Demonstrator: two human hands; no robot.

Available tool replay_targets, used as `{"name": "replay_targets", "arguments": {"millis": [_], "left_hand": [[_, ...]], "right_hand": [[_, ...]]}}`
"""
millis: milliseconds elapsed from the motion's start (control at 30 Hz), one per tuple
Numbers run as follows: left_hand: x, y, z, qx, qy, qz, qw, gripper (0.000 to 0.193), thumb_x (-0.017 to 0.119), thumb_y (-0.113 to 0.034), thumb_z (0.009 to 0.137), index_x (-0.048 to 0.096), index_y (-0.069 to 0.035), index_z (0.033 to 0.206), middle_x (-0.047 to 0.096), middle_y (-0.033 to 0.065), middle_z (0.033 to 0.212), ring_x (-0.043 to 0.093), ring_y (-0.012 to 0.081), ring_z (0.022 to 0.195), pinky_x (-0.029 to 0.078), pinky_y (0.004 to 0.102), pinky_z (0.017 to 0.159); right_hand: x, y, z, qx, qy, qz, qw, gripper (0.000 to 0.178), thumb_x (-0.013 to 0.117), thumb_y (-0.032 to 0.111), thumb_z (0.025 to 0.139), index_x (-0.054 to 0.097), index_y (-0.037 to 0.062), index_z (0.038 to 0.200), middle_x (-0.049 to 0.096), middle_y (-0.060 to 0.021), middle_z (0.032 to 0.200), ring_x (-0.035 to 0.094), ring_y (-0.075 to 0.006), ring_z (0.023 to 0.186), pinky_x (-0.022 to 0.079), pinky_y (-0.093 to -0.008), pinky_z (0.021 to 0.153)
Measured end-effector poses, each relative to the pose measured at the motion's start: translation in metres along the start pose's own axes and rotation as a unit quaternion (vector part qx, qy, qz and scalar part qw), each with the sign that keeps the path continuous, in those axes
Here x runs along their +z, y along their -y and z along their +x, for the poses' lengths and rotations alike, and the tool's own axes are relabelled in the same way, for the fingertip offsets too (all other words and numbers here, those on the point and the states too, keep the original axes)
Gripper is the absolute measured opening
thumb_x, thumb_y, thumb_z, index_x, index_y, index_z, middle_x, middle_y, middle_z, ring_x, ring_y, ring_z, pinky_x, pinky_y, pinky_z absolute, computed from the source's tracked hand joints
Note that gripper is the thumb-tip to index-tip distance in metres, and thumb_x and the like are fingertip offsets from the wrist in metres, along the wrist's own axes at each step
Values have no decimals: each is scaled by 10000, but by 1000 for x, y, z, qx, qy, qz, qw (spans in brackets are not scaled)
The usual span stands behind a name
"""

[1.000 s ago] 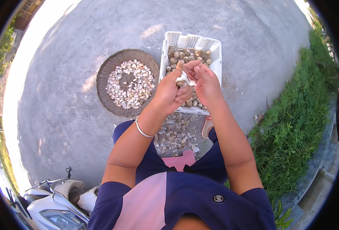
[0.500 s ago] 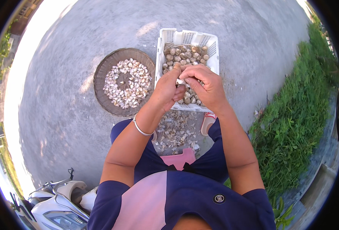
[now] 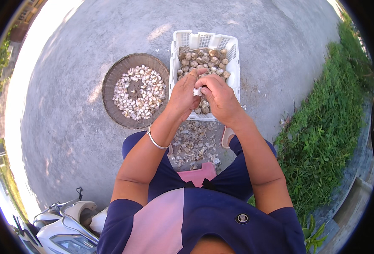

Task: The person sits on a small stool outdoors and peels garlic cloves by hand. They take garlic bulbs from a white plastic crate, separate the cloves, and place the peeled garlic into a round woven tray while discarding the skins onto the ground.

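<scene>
My left hand (image 3: pixel 182 94) and my right hand (image 3: pixel 221 98) meet over the near half of a white plastic crate (image 3: pixel 236 63). A whitish piece of garlic (image 3: pixel 197 91) shows between them. My left fingers curl around it, partly hidden, while my right thumb and forefinger pinch its skin. Inside the crate lie many unpeeled garlic bulbs (image 3: pixel 214 60), some covered by my hands. To the left sits a round woven basket (image 3: pixel 109 101) with loose garlic cloves (image 3: pixel 144 111) spread in a ring.
Papery garlic skins (image 3: pixel 191 146) litter the concrete (image 3: pixel 77 114) between my feet, near a pink stool (image 3: pixel 199 173). A white motor scooter (image 3: pixel 64 230) stands at the lower left. Green plants (image 3: pixel 318 148) grow along the right side.
My right hand has shifted slightly left and down, and the fingers of both hands have moved around the garlic. More of its white skin shows. Crate and basket sit slightly further left in view.
</scene>
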State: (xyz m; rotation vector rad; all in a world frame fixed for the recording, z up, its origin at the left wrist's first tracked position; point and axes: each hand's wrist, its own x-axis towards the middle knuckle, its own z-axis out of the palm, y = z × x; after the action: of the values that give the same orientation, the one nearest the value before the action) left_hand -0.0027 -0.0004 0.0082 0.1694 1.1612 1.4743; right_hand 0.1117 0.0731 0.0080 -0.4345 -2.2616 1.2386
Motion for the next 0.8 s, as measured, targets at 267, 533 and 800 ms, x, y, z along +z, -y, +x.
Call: {"name": "replay_targets", "arguments": {"millis": [267, 533, 800], "left_hand": [[-1, 7, 6, -12, 6, 10, 1000, 418, 312, -338, 1017, 509, -44, 1239, 422, -43, 597, 254, 23, 388, 225, 185, 348], [0, 6, 8, -26, -27, 13, 999, 403, 351, -310, 1010, 474, -33, 1277, 435, -41, 592, 246, 21, 381, 226, 192, 352], [3, 7, 6, 34, -34, 69, 996, 391, 394, -302, 1000, 479, -54, 1290, 440, -42, 610, 273, 27, 395, 230, 191, 358]], "right_hand": [[7, -4, 2, 8, -31, -2, 999, 55, 453, 5, 899, 493, -11, 933, 543, -193, 983, 546, -367, 899, 439, -404, 757], [0, -8, 1, 48, 20, -2, 999, 84, 440, 33, 918, 497, -5, 967, 553, -190, 941, 555, -330, 830, 442, -388, 721], [7, -11, -4, 127, 1, 61, 990, 133, 394, 56, 958, 512, 19, 1007, 515, -56, 776, 503, -127, 613, 431, -278, 568]]}}
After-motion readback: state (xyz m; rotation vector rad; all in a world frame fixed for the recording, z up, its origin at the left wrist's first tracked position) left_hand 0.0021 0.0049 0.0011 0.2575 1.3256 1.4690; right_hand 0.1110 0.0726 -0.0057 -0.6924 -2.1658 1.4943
